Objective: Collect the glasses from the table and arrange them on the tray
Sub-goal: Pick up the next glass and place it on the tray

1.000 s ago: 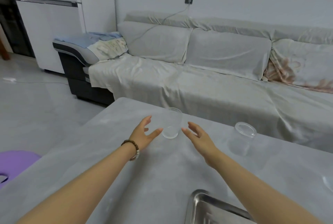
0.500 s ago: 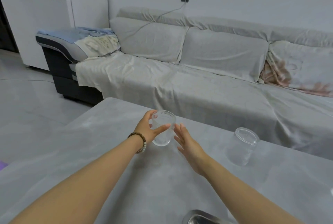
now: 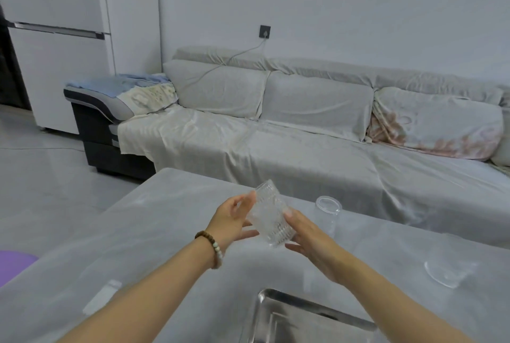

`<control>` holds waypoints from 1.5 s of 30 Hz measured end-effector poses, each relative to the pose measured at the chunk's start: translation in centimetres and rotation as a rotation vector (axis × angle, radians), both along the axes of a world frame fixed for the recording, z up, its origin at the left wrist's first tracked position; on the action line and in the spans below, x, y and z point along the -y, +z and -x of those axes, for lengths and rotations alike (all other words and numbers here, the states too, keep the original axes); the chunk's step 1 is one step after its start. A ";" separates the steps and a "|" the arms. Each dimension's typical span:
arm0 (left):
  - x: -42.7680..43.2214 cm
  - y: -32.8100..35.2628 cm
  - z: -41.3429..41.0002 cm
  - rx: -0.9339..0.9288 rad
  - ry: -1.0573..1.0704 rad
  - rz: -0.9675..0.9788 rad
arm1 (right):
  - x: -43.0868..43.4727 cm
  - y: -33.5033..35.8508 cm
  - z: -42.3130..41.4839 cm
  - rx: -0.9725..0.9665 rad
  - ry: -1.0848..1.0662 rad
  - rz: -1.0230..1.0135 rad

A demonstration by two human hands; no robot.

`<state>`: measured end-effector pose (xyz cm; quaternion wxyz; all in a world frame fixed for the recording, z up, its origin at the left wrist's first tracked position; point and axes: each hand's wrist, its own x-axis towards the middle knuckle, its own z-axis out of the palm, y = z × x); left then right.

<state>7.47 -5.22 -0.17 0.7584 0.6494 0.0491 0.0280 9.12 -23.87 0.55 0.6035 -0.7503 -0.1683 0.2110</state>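
A ribbed clear glass (image 3: 271, 218) sits in the lower middle of the frame, lifted off the grey table (image 3: 154, 254) and tilted, one end pointing up-left and the other down-right. It is held between both hands. The left hand (image 3: 231, 221) cups its left side, fingers loosely curled and slightly apart, with the fingertips against the upper part of the glass and the thumb underneath. A beaded bracelet (image 3: 212, 248) circles that wrist. The right hand (image 3: 310, 240) meets the glass from the right, fingers extended and held close together along its lower side, the thumb tip resting on the ribbed wall.

Just right of the hands, a smooth clear glass (image 3: 327, 211) stands upright on the table, partly hidden behind the right hand. Further right, near the frame's edge, a third clear glass (image 3: 448, 268) stands on the tabletop; its shape is hard to read against the grey surface. At the bottom centre, the corner of a shiny metal tray (image 3: 298, 306) shows below the forearms, well apart from the held glass.

Beyond the table a long sofa (image 3: 317, 133) draped in pale cloth fills the middle of the frame. A white refrigerator (image 3: 58, 39) stands at upper left, and a purple object (image 3: 12, 262) peeks in at the left edge.
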 end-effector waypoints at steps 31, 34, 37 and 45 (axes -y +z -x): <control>12.5 -5.9 9.8 -0.196 -0.304 -0.044 | 12.5 -2.5 8.6 0.430 -0.260 0.677; 13.0 -6.7 9.8 -0.209 -0.322 -0.055 | 12.3 -3.0 8.5 0.434 -0.229 0.722; 13.5 -7.4 9.9 -0.215 -0.324 -0.063 | 12.1 -3.2 8.5 0.450 -0.204 0.750; 14.5 -8.2 9.8 -0.189 -0.292 -0.029 | 12.9 -3.3 8.9 0.447 -0.139 0.747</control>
